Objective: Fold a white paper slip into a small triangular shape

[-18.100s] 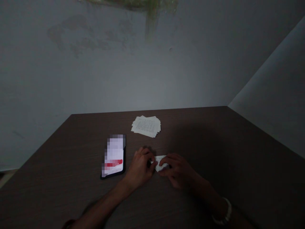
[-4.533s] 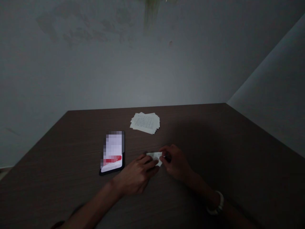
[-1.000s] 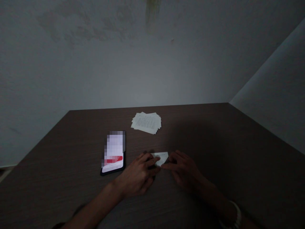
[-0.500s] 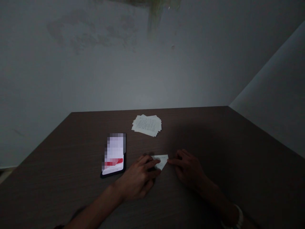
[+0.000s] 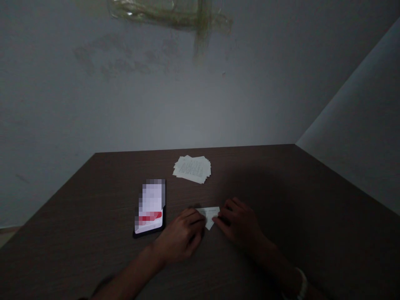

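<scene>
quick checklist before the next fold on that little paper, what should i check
1. Both hands on the folded paper: ok, left hand and right hand press it from either side.
2. Paper lying on the table: ok.
3. Crease sharp and edges lined up: cannot tell, too dim and small.
4. Phone out of the way: ok, it lies apart, left of the left hand.
5. Paper stack out of the way: ok, it lies farther back, apart.
</scene>
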`<state>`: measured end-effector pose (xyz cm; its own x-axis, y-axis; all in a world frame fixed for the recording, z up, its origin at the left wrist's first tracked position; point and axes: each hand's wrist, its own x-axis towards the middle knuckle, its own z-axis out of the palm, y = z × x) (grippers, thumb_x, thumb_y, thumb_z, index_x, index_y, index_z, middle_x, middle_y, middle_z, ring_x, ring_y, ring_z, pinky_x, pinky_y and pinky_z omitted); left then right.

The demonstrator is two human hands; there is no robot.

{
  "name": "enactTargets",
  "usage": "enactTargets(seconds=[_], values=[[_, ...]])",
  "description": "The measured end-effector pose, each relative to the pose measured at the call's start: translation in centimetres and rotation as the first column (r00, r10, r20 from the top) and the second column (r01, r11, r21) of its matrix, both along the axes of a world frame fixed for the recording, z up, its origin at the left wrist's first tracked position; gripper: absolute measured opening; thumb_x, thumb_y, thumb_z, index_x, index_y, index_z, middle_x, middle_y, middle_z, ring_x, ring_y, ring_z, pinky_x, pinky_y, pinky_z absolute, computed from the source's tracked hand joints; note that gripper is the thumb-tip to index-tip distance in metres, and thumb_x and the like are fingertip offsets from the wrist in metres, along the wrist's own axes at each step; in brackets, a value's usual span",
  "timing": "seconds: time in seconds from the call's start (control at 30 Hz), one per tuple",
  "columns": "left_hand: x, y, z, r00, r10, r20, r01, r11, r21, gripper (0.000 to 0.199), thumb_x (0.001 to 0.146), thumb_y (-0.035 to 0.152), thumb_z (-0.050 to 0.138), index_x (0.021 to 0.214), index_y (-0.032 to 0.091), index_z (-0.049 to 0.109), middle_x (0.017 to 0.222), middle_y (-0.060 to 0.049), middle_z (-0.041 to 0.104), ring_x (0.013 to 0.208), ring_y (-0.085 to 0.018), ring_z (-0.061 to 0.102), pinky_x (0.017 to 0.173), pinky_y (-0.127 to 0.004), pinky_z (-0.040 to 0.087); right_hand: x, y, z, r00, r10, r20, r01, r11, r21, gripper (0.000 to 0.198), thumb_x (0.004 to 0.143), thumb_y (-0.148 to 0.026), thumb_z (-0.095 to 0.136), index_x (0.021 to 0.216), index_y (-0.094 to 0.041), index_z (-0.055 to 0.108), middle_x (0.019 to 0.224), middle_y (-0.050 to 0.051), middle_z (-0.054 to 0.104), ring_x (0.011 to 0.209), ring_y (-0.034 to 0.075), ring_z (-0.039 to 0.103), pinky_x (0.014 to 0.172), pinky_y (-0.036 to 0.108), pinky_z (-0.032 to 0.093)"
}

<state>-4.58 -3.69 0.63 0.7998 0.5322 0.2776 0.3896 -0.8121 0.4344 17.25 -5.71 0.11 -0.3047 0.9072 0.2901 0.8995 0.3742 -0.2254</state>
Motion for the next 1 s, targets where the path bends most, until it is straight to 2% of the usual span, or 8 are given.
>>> enactTargets(seconds=[0.07,0.13,0.23,0.27,0.33,0.5,0.83,1.0], values=[[0.1,0.3,-0.3,0.999,0.033,0.015,-0.033,0.999,-0.003,0.023,0.092,0.013,0.042,0.102,0.016,0.063,0.095,-0.008,0.063,0.092,-0.022,0.056,0.083,-0.037,0.050,-0.1,0.2,0.2,1.000,0.011,0.010,-0.011,1.000,-0.020,0.013,0.085,-0.032,0.064,0.082,-0.020,0.066,0.087,0.005,0.062,0.088,0.022,0.053,0.075,0.034,0.044],[0.3,0.7,-0.8,0.997,0.068,0.048,-0.068,0.998,0.004,0.024,0.094,0.013,0.041,0.104,0.016,0.063,0.091,-0.008,0.064,0.087,-0.020,0.058,0.079,-0.034,0.051,-0.1,0.5,0.5,0.999,0.037,0.003,-0.036,0.998,-0.046,0.014,0.084,-0.031,0.065,0.094,-0.020,0.067,0.092,0.006,0.061,0.092,0.023,0.052,0.078,0.034,0.045],[0.6,1.1,-1.6,0.987,0.151,0.061,-0.155,0.986,0.059,0.021,0.094,0.014,0.044,0.097,0.017,0.065,0.091,-0.007,0.063,0.086,-0.020,0.058,0.074,-0.033,0.051,0.0,1.2,0.9,0.997,0.074,-0.027,-0.077,0.993,-0.091,0.032,0.082,-0.029,0.067,0.112,-0.022,0.063,0.100,0.006,0.060,0.096,0.023,0.051,0.081,0.035,0.045],[0.7,1.2,-1.7,0.979,0.194,0.066,-0.198,0.977,0.075,0.020,0.093,0.016,0.046,0.091,0.017,0.066,0.089,-0.007,0.062,0.085,-0.021,0.057,0.073,-0.033,0.051,0.0,1.4,0.9,0.996,0.084,-0.036,-0.088,0.990,-0.107,0.033,0.081,-0.029,0.068,0.113,-0.023,0.063,0.100,0.006,0.059,0.096,0.023,0.051,0.082,0.036,0.045],[0.7,1.3,-1.8,0.963,0.265,0.053,-0.269,0.958,0.095,0.017,0.093,0.022,0.051,0.092,0.017,0.067,0.091,-0.008,0.060,0.089,-0.022,0.056,0.075,-0.035,0.051,0.0,1.7,1.1,0.994,0.099,-0.054,-0.105,0.985,-0.136,0.030,0.079,-0.029,0.070,0.109,-0.025,0.066,0.100,0.006,0.059,0.095,0.023,0.051,0.083,0.036,0.045],[0.4,1.2,-1.4,0.928,0.373,-0.002,-0.369,0.918,0.147,0.029,0.089,0.031,0.059,0.115,0.020,0.062,0.116,-0.011,0.056,0.106,-0.029,0.049,0.087,-0.047,0.047,0.0,1.9,1.4,0.990,0.101,-0.098,-0.116,0.980,-0.164,0.025,0.078,-0.026,0.071,0.103,-0.024,0.068,0.100,0.005,0.058,0.096,0.022,0.051,0.083,0.035,0.045],[0.5,1.3,-1.2,0.943,0.331,0.019,-0.330,0.933,0.141,0.024,0.090,0.028,0.056,0.112,0.021,0.062,0.111,-0.009,0.058,0.102,-0.027,0.051,0.084,-0.042,0.045,-0.1,1.7,0.9,0.985,0.118,-0.123,-0.131,0.985,-0.109,0.025,0.076,-0.022,0.073,0.100,-0.021,0.065,0.100,0.004,0.060,0.095,0.023,0.051,0.086,0.036,0.043],[0.6,1.2,-1.0,0.948,0.316,0.041,-0.319,0.942,0.108,0.010,0.089,0.025,0.057,0.095,0.019,0.062,0.097,-0.006,0.061,0.092,-0.024,0.051,0.079,-0.039,0.043,-0.2,1.6,0.4,0.972,0.165,-0.166,-0.179,0.981,-0.075,0.019,0.077,-0.016,0.071,0.094,-0.020,0.062,0.096,0.003,0.061,0.094,0.022,0.051,0.087,0.036,0.042]])
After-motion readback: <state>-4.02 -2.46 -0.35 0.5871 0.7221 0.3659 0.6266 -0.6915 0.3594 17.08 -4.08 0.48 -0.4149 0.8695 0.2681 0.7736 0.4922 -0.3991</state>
